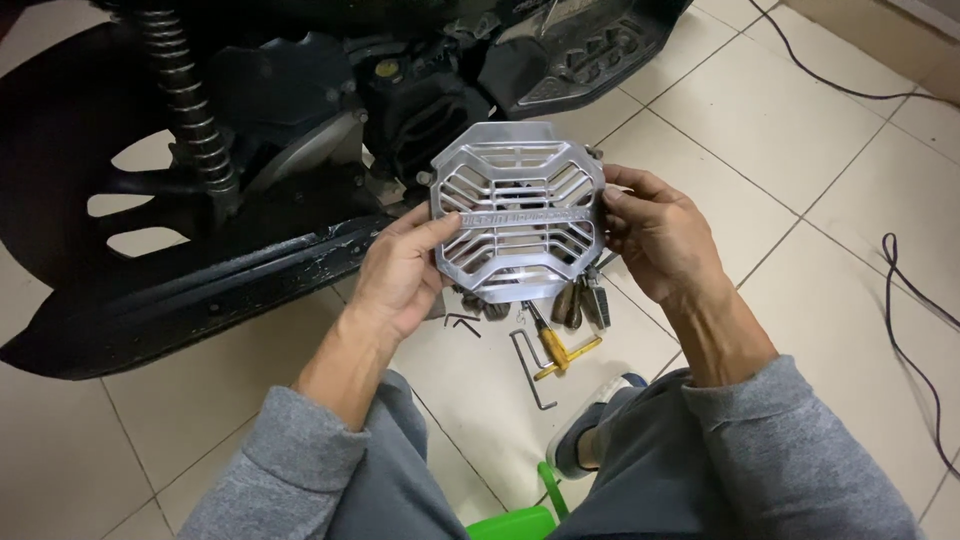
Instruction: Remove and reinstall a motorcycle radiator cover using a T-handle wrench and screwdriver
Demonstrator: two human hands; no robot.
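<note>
Silver grille cover held mid-air betw. L hand and R hand, both clamped on its side edges, above tools on floor. Grip kept even; cover kept level w/ scooter.

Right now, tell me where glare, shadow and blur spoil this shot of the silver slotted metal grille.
Head view: the silver slotted metal grille is sharp, with bright glare along its lower rim; the left hand and right hand are evenly lit; the black scooter body sinks into deep shadow, detail lost; the yellow-handled tool on the pale floor tiles stays readable; frame edges bend slightly.
</note>
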